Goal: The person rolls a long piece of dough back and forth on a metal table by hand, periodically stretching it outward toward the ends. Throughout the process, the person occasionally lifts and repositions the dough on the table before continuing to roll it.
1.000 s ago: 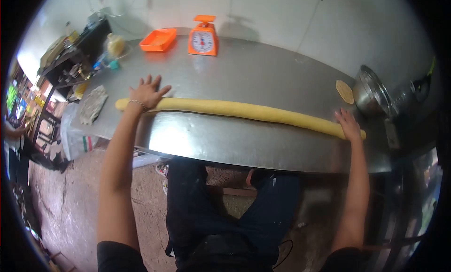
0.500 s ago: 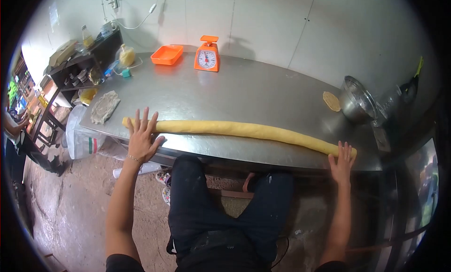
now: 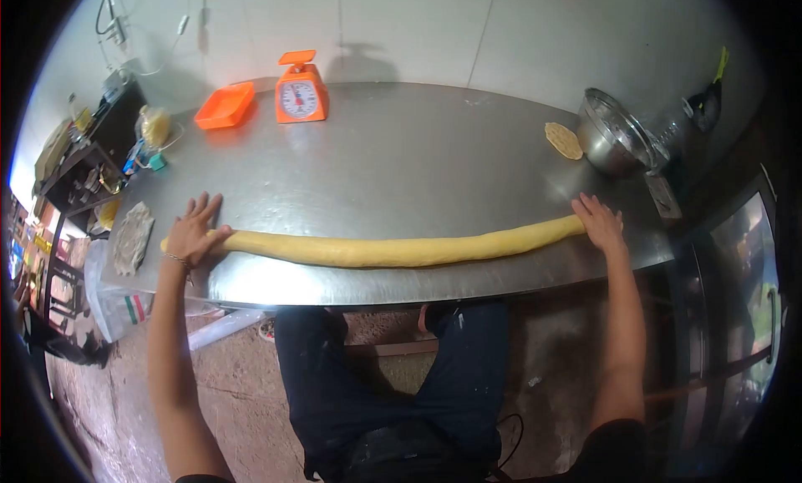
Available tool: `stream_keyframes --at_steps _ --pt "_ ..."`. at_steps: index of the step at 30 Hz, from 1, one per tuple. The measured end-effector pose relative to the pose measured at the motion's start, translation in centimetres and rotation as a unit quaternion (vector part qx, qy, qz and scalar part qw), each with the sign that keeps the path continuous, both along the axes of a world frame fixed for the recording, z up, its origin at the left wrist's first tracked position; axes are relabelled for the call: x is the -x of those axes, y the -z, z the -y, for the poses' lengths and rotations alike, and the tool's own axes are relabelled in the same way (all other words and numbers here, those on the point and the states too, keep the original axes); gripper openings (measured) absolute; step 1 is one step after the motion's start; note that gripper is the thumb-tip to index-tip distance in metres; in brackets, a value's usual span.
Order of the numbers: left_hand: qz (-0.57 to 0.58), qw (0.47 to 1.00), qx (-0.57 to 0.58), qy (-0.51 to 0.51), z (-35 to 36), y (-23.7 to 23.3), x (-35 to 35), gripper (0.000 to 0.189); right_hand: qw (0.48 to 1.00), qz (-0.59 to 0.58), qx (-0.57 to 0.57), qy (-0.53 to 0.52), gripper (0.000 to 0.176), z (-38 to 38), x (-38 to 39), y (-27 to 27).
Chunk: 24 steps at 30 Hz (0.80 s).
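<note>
A long, yellow rope of dough [image 3: 376, 251] stretches across the metal table [image 3: 401, 166], sagging toward me in the middle. Over its left end lies my left hand [image 3: 194, 234], palm down with the fingers spread; a short tip of dough shows past it. My right hand [image 3: 600, 222] rests flat on the right end, fingers stretched out and covering that tip. Neither hand grips the dough. Left of my left hand is a crumpled, whitish cloth [image 3: 134, 239] near the table's edge.
Along the back stand an orange kitchen scale [image 3: 301, 95] and an orange tray [image 3: 224, 107]. At the right are a metal bowl [image 3: 614, 136], a flat tan disc [image 3: 563, 141] and a metal blade-like tool [image 3: 662, 196]. A dark shelf [image 3: 96, 153] stands at the left.
My right hand and the dough's right end have moved away from me across the table. The left end has come slightly nearer. My view has shifted to the right.
</note>
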<state>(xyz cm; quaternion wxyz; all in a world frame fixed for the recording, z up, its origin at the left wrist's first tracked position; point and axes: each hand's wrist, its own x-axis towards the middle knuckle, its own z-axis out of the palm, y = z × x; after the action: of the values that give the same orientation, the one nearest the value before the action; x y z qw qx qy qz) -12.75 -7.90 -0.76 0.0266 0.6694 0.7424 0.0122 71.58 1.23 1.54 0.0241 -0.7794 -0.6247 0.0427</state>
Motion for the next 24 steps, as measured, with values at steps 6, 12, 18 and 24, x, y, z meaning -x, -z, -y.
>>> stream_keyframes --at_steps 6,12,18,24 --pt "0.005 0.996 0.084 -0.015 -4.6 -1.6 0.3 0.088 1.000 0.006 0.015 0.014 0.098 -6.2 -1.0 0.7" --pt "-0.095 0.976 0.131 0.147 -10.5 -1.9 -5.0 0.061 0.992 -0.108 0.045 -0.056 0.086 -6.9 7.7 -3.1" --pt "0.217 0.956 -0.028 0.195 -10.8 -3.2 -31.5 0.090 0.919 -0.201 -0.130 -0.312 0.059 -4.1 29.0 -0.7" --pt "0.102 0.972 0.023 0.213 -6.2 -0.4 -35.5 0.101 0.950 -0.080 -0.111 -0.280 0.088 1.0 33.0 4.0"
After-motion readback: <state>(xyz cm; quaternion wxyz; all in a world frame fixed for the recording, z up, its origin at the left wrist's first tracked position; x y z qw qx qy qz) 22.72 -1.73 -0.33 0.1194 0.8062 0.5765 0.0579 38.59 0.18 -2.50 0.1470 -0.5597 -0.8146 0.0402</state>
